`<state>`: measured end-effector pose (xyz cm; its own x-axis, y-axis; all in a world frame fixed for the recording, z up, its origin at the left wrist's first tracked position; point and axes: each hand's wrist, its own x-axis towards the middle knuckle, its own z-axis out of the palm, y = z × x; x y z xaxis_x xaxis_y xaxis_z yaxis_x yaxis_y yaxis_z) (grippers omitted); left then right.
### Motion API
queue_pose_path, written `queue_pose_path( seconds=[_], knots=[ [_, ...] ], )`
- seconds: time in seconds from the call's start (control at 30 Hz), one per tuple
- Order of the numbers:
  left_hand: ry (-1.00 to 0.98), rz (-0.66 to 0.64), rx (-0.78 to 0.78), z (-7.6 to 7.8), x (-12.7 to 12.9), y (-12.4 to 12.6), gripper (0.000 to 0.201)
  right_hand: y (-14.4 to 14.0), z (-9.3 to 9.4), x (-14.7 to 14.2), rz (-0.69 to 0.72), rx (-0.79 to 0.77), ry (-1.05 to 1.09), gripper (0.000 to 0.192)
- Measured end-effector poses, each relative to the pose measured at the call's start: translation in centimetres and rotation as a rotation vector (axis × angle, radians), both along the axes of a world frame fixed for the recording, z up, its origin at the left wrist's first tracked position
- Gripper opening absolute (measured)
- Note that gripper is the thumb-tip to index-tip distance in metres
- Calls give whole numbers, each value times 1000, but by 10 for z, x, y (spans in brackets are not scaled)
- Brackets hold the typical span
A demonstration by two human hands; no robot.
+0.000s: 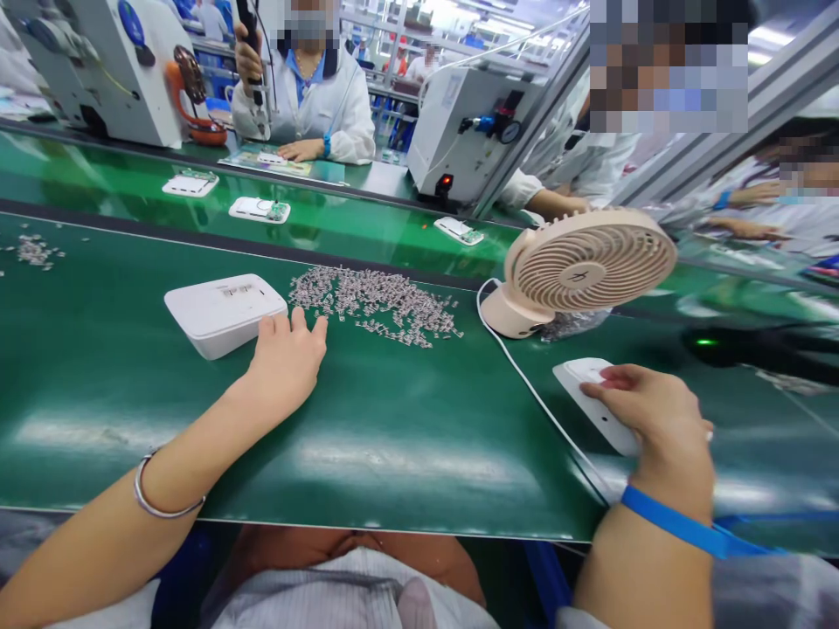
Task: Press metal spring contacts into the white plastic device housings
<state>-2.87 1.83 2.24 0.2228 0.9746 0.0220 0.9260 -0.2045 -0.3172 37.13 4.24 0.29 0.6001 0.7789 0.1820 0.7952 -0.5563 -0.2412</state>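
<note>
My left hand [285, 358] lies over the green bench at the front right corner of a white plastic case [226, 314]. Its fingers are bent and apart, with nothing visible in them. Just beyond the fingertips spreads a pile of small metal parts [380, 301]. On the right, my right hand [655, 406] is closed at a white plastic cover [606, 415], thumb and index finger on its upper face. The cover's near end is partly behind the hand. Whether a small part is between these fingertips cannot be seen.
A beige desk fan [590, 262] stands beyond the right hand, its white cable [534, 389] running toward me. A black device with a green light [727, 345] lies far right. White covers with circuit boards [259, 210] lie on the green line behind; a co-worker [308, 96] sits opposite.
</note>
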Motion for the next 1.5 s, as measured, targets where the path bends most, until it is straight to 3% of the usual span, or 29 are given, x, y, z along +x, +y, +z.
queue_pose_path(
  seconds=[0.1, 0.27, 0.4, 0.53, 0.73, 0.8, 0.87, 1.03, 1.1, 1.17, 1.23, 1.3, 1.4, 1.5],
  knots=[
    [7, -51, -3, -2, 4, -3, 43, 1, 5, -15, -59, -156, 85, 15],
    [30, -147, 25, -7, 7, -6, 41, 2, 10, -36, -23, -281, 16, 21],
    [3, -187, 40, -10, 7, -4, 43, 1, 4, -42, 37, -288, -122, 30],
    [-34, -230, 72, -14, 7, -4, 44, -2, 2, -44, 103, -257, -192, 26],
    [-48, -349, 117, -18, 14, -7, 39, -16, 28, -52, 198, -199, -244, 26],
    [-57, -414, 160, -18, 17, -9, 38, -25, 38, -71, 318, -153, -269, 25],
    [-89, -495, 240, -17, 20, -10, 39, -37, 42, -101, 549, -121, -319, 23],
    [-181, -683, 426, -18, 18, -10, 46, -61, 28, -177, 1080, -171, -408, 18],
    [-189, -724, 445, -20, 18, -10, 47, -61, 25, -187, 1231, -123, -331, 16],
    [-198, -737, 436, -22, 19, -12, 48, -51, 27, -181, 1327, -11, -119, 17],
    [-215, -727, 410, -24, 23, -15, 49, -29, 31, -165, 1307, 164, 149, 13],
    [-238, -715, 389, -25, 26, -17, 51, 0, 29, -146, 1118, 295, 311, 3],
    [-271, -751, 379, -28, 29, -20, 53, 38, 9, -126, 813, 262, 315, 8],
    [-278, -803, 381, -32, 29, -21, 47, 56, -19, -122, 709, 255, 253, 6]
  ],
)
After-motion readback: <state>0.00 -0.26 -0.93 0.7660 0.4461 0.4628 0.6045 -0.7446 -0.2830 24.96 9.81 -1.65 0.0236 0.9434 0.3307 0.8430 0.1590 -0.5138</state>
